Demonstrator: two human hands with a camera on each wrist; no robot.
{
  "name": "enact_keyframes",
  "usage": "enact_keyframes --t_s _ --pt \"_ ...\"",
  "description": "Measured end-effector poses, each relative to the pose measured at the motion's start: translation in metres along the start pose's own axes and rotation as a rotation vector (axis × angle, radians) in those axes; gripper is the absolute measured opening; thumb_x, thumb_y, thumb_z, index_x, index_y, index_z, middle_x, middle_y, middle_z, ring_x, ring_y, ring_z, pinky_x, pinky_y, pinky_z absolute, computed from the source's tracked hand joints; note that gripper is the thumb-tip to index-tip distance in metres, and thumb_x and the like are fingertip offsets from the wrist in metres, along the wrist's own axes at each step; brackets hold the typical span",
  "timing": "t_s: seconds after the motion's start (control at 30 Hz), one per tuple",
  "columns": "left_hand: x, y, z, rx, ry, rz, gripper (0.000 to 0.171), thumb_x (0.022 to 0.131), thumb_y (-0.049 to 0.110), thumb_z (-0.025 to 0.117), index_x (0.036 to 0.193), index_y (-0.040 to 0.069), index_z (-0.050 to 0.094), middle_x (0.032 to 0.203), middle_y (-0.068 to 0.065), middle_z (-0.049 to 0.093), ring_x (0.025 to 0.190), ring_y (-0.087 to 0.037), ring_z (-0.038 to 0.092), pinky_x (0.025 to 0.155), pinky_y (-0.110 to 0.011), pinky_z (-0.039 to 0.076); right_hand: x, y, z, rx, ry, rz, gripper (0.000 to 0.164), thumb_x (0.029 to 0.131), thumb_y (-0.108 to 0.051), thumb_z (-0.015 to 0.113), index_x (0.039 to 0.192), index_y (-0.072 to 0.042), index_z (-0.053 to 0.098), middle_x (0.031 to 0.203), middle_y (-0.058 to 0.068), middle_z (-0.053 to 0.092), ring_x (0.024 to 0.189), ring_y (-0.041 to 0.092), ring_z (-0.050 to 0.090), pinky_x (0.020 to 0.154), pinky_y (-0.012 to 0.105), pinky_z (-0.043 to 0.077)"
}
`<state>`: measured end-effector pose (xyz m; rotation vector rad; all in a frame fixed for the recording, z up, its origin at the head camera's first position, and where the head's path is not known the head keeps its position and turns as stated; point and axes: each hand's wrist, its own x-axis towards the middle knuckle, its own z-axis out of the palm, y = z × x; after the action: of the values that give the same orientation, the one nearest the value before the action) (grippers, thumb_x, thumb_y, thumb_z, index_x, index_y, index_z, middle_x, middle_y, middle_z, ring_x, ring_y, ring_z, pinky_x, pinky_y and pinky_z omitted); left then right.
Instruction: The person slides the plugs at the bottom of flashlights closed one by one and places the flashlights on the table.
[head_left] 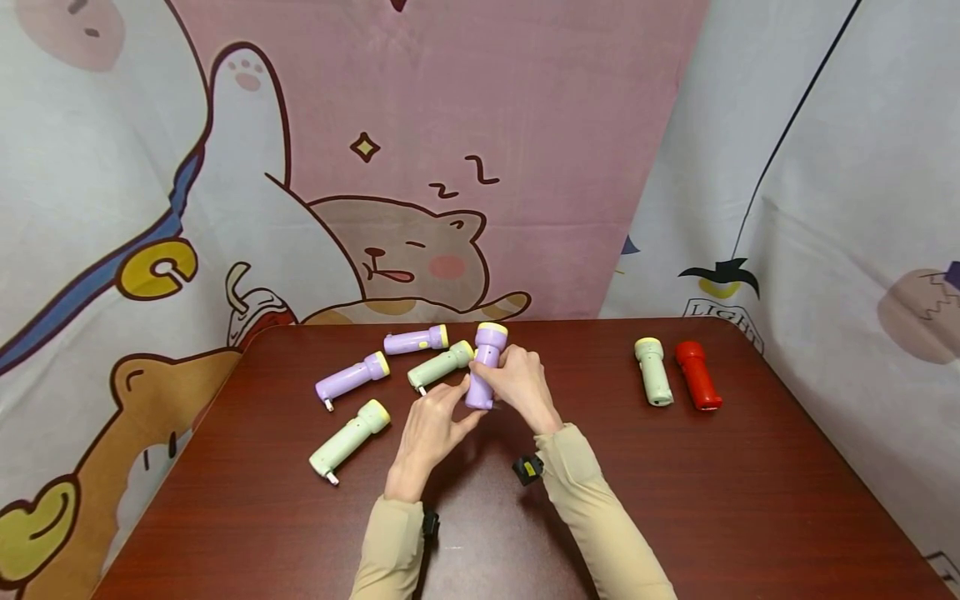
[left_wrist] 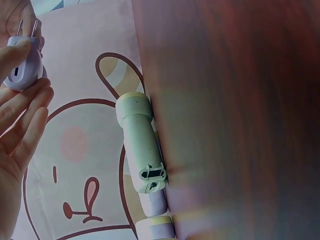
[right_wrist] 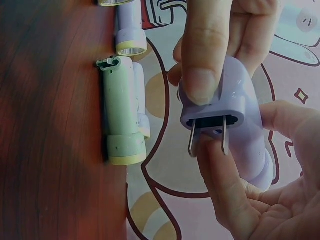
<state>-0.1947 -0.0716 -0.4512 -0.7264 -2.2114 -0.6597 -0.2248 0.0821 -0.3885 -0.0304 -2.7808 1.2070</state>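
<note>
A purple flashlight [head_left: 484, 371] with a pale yellow rim is held between both hands, tilted with its head toward the far edge. My left hand [head_left: 427, 425] pinches its tail end, thumb pressed beside the plug in the right wrist view. My right hand [head_left: 519, 383] grips the body from the right. Two metal prongs [right_wrist: 225, 135] stick out of the tail. Close by on the left lies a light green flashlight [head_left: 441, 367], seen with its tail toward the camera in the left wrist view. Parts of the fingers are hidden behind the held flashlight.
On the table's left side lie two purple flashlights [head_left: 416, 340] and another light green flashlight [head_left: 349, 437], its prongs folded out. To the right lie a light green flashlight [head_left: 654, 372] and a red flashlight [head_left: 698, 376]. Cartoon-printed cloth [head_left: 570, 167] hangs behind the brown table [head_left: 750, 500].
</note>
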Motion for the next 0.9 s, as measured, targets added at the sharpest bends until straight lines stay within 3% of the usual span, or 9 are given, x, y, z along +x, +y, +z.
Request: enact_keyframes --t_s 0.9 --pt "0.0012 0.0002 -0.0019 0.004 -0.009 0.037 0.044 0.071 0.019 0.082 0.11 0.002 0.069 0.083 -0.004 0.073 0.073 -0.016 0.066 0.059 -0.029 0.051 0.0017 0.0014 -0.002 0.038 -0.024 0.003 0.035 0.075 -0.039 0.072 0.074 -0.007 0.058 0.064 0.007 0.062 0.045 0.013 0.059 0.045 0.025 0.048"
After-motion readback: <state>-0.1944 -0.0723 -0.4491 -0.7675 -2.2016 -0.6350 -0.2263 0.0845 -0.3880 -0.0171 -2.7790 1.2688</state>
